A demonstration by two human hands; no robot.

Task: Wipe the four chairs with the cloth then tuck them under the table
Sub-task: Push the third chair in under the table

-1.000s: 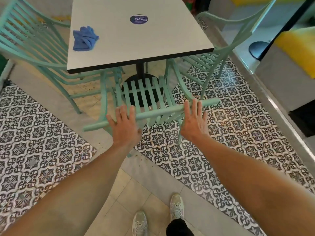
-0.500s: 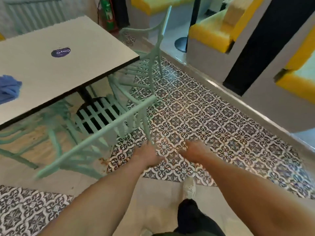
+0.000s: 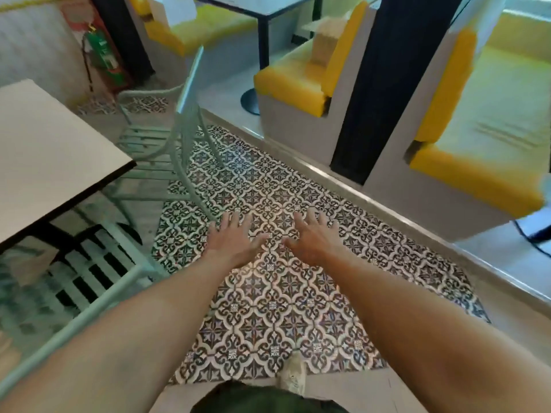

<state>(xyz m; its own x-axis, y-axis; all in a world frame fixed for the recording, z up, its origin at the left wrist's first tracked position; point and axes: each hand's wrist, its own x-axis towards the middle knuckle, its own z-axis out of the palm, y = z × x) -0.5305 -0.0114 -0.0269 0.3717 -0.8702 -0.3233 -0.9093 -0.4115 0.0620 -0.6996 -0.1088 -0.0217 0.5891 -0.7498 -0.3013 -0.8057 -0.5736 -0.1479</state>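
My left hand (image 3: 234, 238) and my right hand (image 3: 313, 238) hover over the patterned floor, fingers spread, holding nothing. A mint-green slatted chair (image 3: 89, 281) stands at the lower left with its seat under the white table (image 3: 44, 162). My left forearm passes just right of its back rail. A second mint-green chair (image 3: 176, 126) stands at the table's far right corner, its seat partly under the top and its back rising toward the booths. The cloth is out of view.
Yellow booth seats (image 3: 298, 81) on grey bases line a raised step (image 3: 328, 177) to the right, with a black pillar (image 3: 387, 84) between them. Another table on a black post (image 3: 262, 37) stands behind. A fire extinguisher (image 3: 101, 53) hangs on the back wall. My shoe (image 3: 293, 375) is below.
My hands have left the near chair's back rail and now hover open over the floor. The view has swung right, so the table and the cloth have slid off to the left.
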